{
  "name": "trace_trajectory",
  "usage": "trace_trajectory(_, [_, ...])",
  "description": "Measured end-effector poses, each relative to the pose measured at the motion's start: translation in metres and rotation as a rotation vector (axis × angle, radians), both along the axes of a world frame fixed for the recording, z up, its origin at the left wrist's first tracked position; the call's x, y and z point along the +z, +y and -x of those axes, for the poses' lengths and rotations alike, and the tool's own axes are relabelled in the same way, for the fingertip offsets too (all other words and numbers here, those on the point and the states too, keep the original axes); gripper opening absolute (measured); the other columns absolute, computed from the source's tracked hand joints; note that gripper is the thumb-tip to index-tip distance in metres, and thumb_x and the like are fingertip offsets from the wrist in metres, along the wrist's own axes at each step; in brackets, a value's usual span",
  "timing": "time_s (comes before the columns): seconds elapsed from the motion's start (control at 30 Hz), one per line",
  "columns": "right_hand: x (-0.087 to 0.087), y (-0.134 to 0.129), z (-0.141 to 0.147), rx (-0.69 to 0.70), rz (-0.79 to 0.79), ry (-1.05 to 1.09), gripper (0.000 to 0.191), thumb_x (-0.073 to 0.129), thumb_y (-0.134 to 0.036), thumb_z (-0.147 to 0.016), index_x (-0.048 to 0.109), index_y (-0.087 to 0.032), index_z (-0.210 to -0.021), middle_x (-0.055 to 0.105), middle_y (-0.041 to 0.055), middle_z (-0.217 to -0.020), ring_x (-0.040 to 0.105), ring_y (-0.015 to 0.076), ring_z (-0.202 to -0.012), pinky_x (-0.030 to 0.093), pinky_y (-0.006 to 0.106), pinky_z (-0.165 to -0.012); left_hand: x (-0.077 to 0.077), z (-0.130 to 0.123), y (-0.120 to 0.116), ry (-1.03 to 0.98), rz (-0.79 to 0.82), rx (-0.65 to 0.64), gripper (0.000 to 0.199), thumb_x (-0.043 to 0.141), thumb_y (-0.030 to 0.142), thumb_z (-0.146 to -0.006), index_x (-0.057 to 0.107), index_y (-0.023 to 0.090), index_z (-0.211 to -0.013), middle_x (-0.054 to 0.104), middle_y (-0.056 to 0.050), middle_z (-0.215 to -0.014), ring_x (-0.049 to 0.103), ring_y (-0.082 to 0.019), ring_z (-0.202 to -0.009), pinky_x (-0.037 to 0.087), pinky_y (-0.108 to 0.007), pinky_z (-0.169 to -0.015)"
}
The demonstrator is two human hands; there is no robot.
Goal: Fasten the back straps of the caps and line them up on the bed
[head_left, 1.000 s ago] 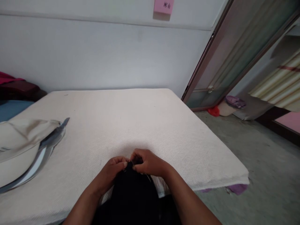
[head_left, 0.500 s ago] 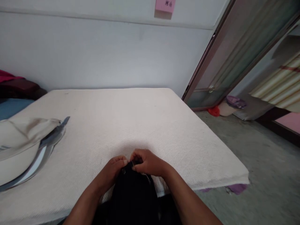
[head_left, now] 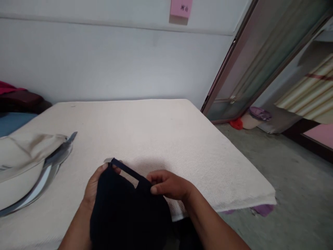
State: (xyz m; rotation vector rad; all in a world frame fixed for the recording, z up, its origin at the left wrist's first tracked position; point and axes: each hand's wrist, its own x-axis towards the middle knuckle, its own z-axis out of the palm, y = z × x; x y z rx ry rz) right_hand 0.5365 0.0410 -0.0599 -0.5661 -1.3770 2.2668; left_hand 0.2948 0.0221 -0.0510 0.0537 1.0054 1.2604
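Note:
Between my hands is a dark navy-black cap (head_left: pixel 130 211), its back toward the far side of the bed. A narrow dark strap (head_left: pixel 126 169) spans an opening at its upper edge, and a small pale tab (head_left: pixel 108 160) sits at the strap's left end. My left hand (head_left: pixel 94 182) is closed round the left edge near that tab, thumb in front and some fingers hidden behind the cloth. With thumb and curled fingers my right hand (head_left: pixel 168 185) pinches the edge at the strap's right end. The lower part of the cap merges with dark clothing.
A white textured cover (head_left: pixel 145 128) spreads over the bed. At left lie stacked beige and grey caps (head_left: pixel 28 163), with dark red and blue things (head_left: pixel 19 104) behind. A pale wall (head_left: pixel 117 62) borders the far side; a bin (head_left: pixel 253 118) stands on the floor at right.
My left hand has moved left, drawing the cap's edge away from my right hand. The strap and its opening now show stretched between them; before, both hands were close together at the edge.

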Motion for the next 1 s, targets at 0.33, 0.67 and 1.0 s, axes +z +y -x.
trace_trajectory(0.33, [-0.001,0.030,0.000,-0.694,0.145,0.268,0.015,0.068,-0.027,-0.074,0.058,-0.016,-0.076,0.054,-0.0026,-0.066,0.047,0.0071,-0.056,0.035,0.019,-0.055,0.023,-0.037,0.011,0.350,-0.236,-0.335,0.022,0.076,0.025,-0.064,0.056,0.017,-0.060,0.053,0.007,-0.047,0.044,-0.006,-0.039,0.036,-0.017,-0.039])
trace_trajectory(0.67, [-0.011,0.054,-0.006,-0.704,0.092,0.141,0.020,0.066,-0.036,-0.079,0.067,-0.020,-0.090,0.062,0.0003,-0.083,0.054,0.0108,-0.072,0.041,0.024,-0.070,0.012,-0.023,0.053,-0.009,-0.210,-0.075,0.008,0.066,0.016,-0.074,0.067,0.013,-0.082,0.071,-0.002,-0.069,0.065,-0.012,-0.057,0.053,-0.021,-0.061])
trace_trajectory(1.0, [0.004,0.031,-0.015,-0.213,0.138,0.202,0.035,0.074,-0.038,-0.068,0.066,-0.013,-0.092,0.060,0.0012,-0.075,0.053,0.0097,-0.064,0.040,0.023,-0.062,0.048,-0.021,0.022,-0.060,-0.318,-0.020,0.010,0.065,0.018,-0.074,0.067,0.014,-0.083,0.070,-0.003,-0.069,0.067,-0.015,-0.061,0.056,-0.024,-0.062])
